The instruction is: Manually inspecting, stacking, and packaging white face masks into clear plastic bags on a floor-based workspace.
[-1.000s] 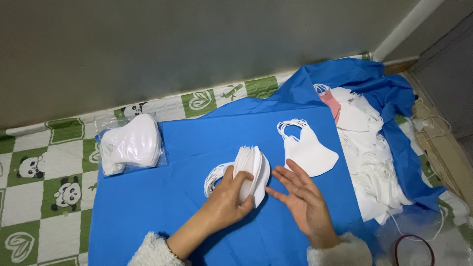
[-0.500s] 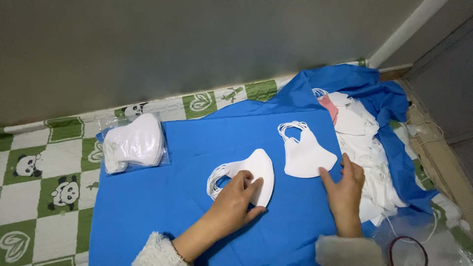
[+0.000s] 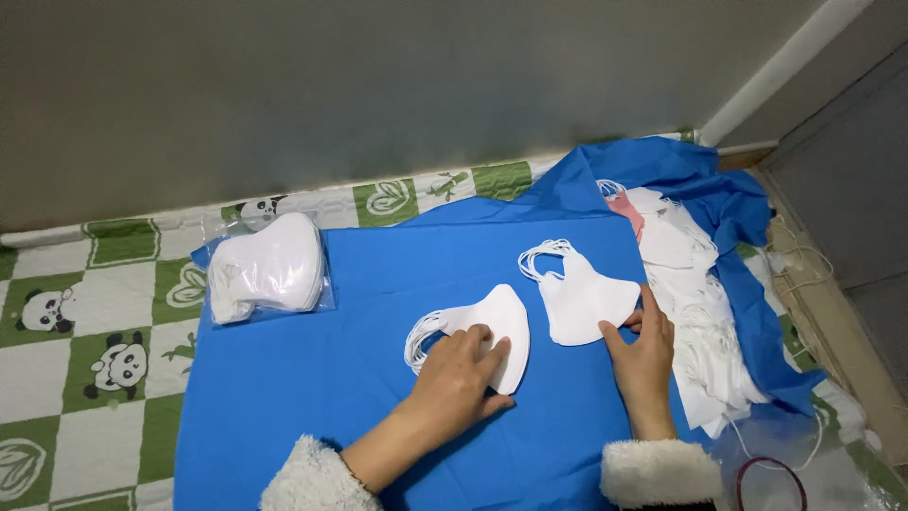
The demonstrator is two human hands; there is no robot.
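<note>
**Flat on the blue: two hands, two mask stacks**

Now the left hand (image 3: 461,367) lies palm-down, fingers spread, pressing on the folded white mask stack (image 3: 492,331) at the middle of the blue cloth (image 3: 303,378); it pins the stack rather than gripping it, and the ear loops fan out at nine o'clock from the hand. At three o'clock from it, the right hand (image 3: 645,355) rests open, its fingertips touching the lower edge of a second white mask stack (image 3: 582,298), whose loops bunch at eleven o'clock. Neither hand closes around anything.

Outward, one clear bag of white masks (image 3: 268,268) sits at ten o'clock on the cloth's edge, well apart from both hands. One loose heap of white masks (image 3: 705,322) spreads at three o'clock, just beside the right hand. A green-and-white panda mat (image 3: 85,331) lies under the cloth.
</note>
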